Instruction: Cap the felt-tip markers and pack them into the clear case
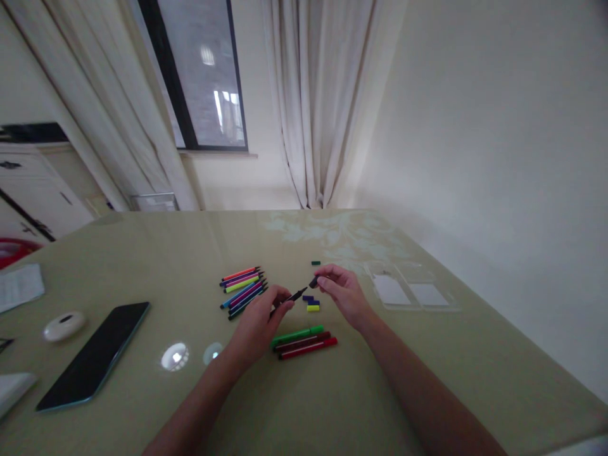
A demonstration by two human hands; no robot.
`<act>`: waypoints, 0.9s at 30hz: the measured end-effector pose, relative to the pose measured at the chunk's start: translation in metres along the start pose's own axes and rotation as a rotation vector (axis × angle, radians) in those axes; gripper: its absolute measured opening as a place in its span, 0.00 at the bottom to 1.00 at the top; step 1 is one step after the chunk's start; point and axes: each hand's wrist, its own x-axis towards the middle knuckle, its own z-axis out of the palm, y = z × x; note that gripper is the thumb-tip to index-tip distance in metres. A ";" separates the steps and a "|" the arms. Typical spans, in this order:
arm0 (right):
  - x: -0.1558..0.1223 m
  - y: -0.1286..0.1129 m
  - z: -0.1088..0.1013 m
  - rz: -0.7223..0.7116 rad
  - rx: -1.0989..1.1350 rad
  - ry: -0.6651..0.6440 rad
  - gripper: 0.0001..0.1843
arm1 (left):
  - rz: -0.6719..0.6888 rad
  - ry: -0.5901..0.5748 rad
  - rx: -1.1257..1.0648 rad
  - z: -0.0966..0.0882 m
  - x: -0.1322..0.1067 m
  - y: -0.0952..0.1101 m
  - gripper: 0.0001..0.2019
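Observation:
My left hand [266,318] is closed around a dark felt-tip pen [297,295], whose bare tip points up and to the right. Between the fingertips of my right hand [342,292] is a dark pen cap [313,282], held just apart from that tip. Below the hands lie capped pens: a green pen [297,335], a dark brown pen [304,342] and a red pen [308,349]. Uncapped pens [242,288] of several colours lie in a row left of my left hand. Loose caps, among them a yellow cap [313,308] and a dark green cap [316,263], rest on the table.
A clear plastic case [418,308] with white inserts lies open at the right of the table [380,392]. On the left are a tablet-like black device [95,358], a round white object [65,326] and a paper [21,287]. A wall [498,158] borders the right side.

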 end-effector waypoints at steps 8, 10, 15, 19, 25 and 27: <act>0.000 0.003 0.000 -0.011 -0.003 -0.025 0.11 | 0.004 -0.012 0.000 -0.001 0.001 0.002 0.08; 0.000 0.002 0.000 -0.009 0.000 -0.021 0.11 | 0.003 -0.015 0.000 -0.001 0.000 0.002 0.08; -0.002 -0.004 0.002 0.041 0.099 0.007 0.11 | 0.007 0.009 -0.006 -0.002 0.000 0.002 0.08; -0.002 -0.008 0.003 0.087 0.185 -0.005 0.12 | 0.004 0.015 -0.005 -0.002 -0.001 0.001 0.08; -0.001 -0.001 0.000 0.010 0.021 -0.045 0.13 | 0.004 0.027 0.006 -0.002 0.000 0.000 0.09; -0.001 -0.001 0.000 -0.002 -0.054 -0.079 0.14 | 0.012 0.032 0.011 -0.002 0.000 0.000 0.08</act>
